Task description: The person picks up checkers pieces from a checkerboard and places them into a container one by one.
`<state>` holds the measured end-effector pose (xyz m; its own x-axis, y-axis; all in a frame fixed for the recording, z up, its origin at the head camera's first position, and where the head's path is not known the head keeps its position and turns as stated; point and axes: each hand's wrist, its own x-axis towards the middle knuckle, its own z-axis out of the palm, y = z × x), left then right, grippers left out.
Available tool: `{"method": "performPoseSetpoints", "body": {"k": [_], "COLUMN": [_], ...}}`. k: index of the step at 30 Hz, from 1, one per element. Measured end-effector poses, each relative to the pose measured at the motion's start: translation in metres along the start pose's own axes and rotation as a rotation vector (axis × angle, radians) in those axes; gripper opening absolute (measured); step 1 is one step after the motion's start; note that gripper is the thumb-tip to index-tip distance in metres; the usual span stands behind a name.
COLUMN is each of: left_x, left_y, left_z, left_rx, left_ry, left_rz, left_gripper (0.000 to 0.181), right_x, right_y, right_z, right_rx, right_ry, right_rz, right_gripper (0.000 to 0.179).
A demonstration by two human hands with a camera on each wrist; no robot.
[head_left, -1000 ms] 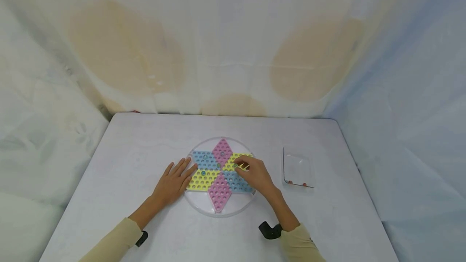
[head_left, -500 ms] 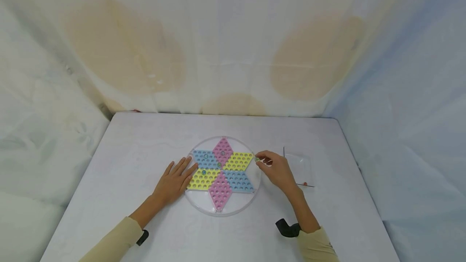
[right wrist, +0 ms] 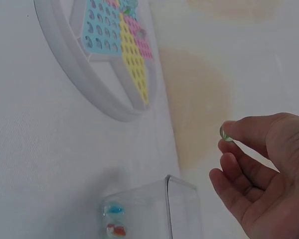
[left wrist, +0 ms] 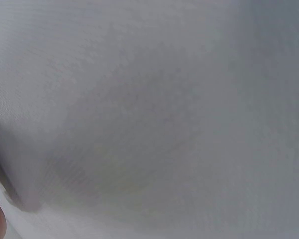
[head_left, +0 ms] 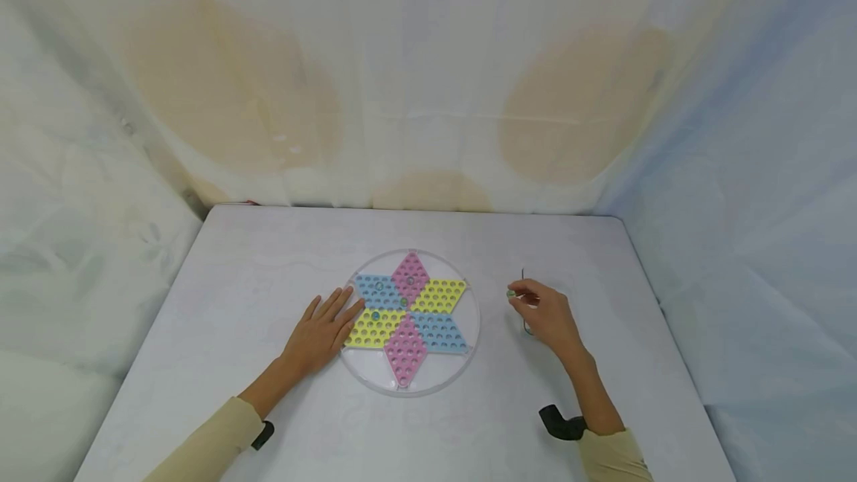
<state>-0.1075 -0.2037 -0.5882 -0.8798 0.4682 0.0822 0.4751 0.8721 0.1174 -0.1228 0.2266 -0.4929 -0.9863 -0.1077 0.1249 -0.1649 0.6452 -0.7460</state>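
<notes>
Left hand (head_left: 318,334): flat, likely steadying the Chinese checkers board (head_left: 428,335)
Right hand (head_left: 547,316): pinches green-swirled marble (right wrist: 225,135), probably for control

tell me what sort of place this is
Probably a screened-off tabletop activity area: fabric-like sheets stand on three sides of a white table, with a star-patterned board on it.

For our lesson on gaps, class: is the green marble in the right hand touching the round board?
Apart. The head view shows white tabletop between the marble, pinched in the right hand, and the round board.
</notes>
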Motion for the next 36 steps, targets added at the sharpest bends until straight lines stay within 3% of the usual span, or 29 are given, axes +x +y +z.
{"method": "performPoseSetpoints", "body": {"k": [9,13,21,36], "left_x": [0.001,0.0,0.0,0.001], "left_y": [0.0,0.0,0.001,0.001], "left_z": [0.0,0.0,0.001,-0.001], "left_rx": [0.007,0.002,-0.024,-0.048], "left_ry": [-0.019,-0.019,-0.014,-0.029], "left_rz": [-0.004,-0.008,-0.027,-0.037], "left_gripper": [0.053,0.053,0.053,0.053], "right_x": [-0.005,-0.007,-0.011,-0.01], "right_y": [0.026,0.035,0.05,0.056], "right_z": [-0.013,-0.018,-0.018,-0.014], "right_rx": [-0.045,-0.074,-0.118,-0.108], "right_ry": [-0.01,-0.03,-0.07,-0.149], "right_rz": [0.025,0.073,0.11,0.127], "right_gripper": [0.023,0.023,0.019,0.021]}}
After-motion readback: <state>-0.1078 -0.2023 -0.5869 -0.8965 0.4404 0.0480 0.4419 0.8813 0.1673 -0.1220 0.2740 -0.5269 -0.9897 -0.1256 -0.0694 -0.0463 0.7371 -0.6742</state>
